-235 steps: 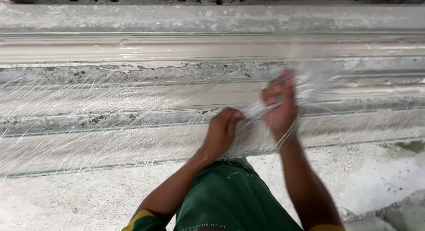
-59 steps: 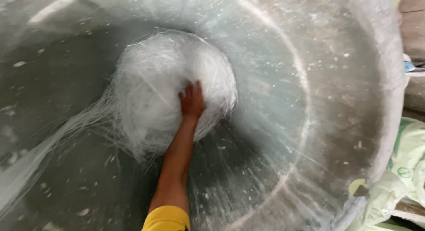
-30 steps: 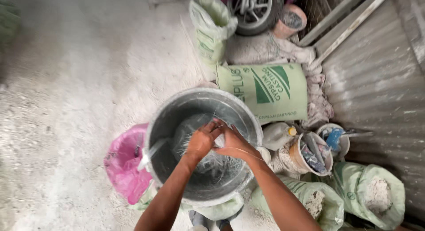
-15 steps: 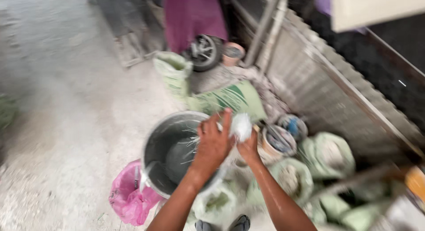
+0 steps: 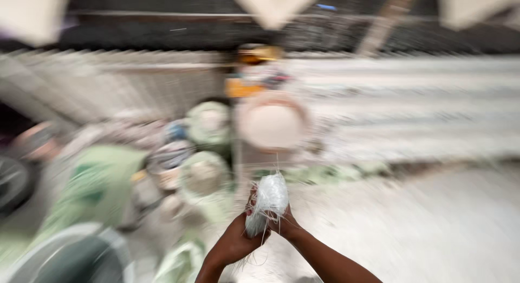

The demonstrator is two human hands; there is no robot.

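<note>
— The wad of white fibre (image 5: 269, 199) is up in front of the person, gripped between both hands, clear of the ground. See it?

— I do. It's a tight, pale bundle of glassy strands, with loose threads trailing out above and below the fingers.

— How are the hands on it?

— The left hand (image 5: 235, 240) is wrapped round the lower part from that side, fingers curled closed on it. The right hand (image 5: 285, 224) presses in from the other side, also closed against the bundle. Neither hand is open; both have it squeezed between them.

— How far along would you say this is?

— My guess is that the strands have been gathered and packed, since they sit as one compact lump rather than a loose sheet. What looks unfinished is the stray ends, which hang free. Beyond that I can't say.

— And around them?

— Hard to tell, everything is smeared by motion. There are greenish sacks (image 5: 103, 180) to the left, a round pale basin (image 5: 272, 123) beyond the hands, the rim of a grey tub (image 5: 70, 250) at the lower left, and a dusty white floor (image 5: 433, 223) on the right.
</note>
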